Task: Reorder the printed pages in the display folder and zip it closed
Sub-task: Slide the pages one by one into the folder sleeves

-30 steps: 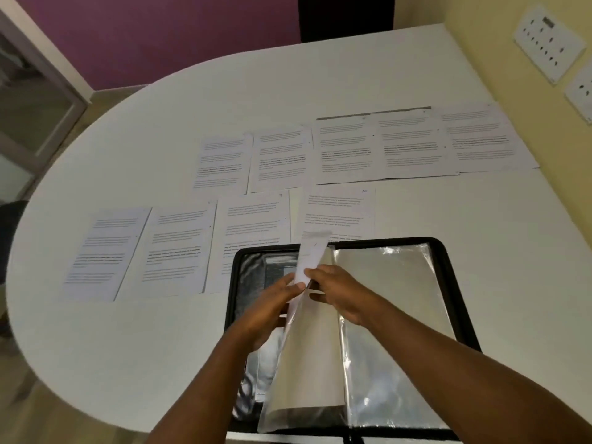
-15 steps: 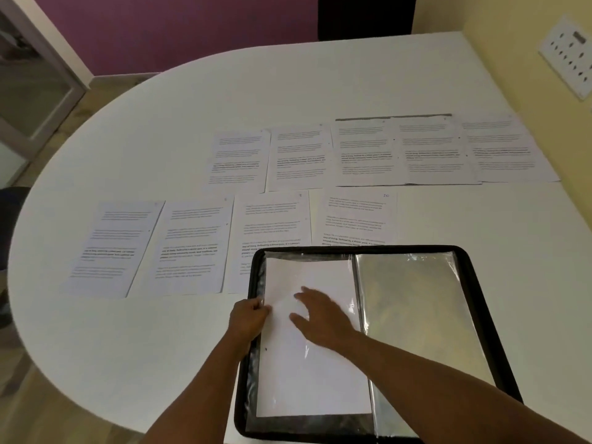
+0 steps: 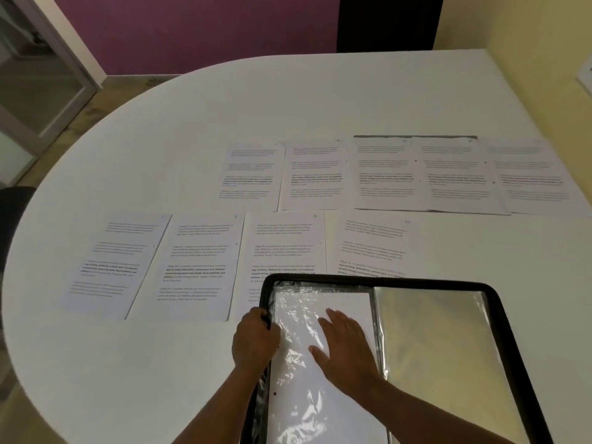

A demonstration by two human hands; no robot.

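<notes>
The display folder (image 3: 499, 331) lies open at the table's (image 3: 320, 100) near edge. The right hand (image 3: 347, 349) presses flat, fingers straight, on the left sleeve's white sheet (image 3: 304, 395); the left hand (image 3: 254, 339) seems curled around the folder's left rim. Printed pages (image 3: 198, 264) lie in two rows beyond.
</notes>
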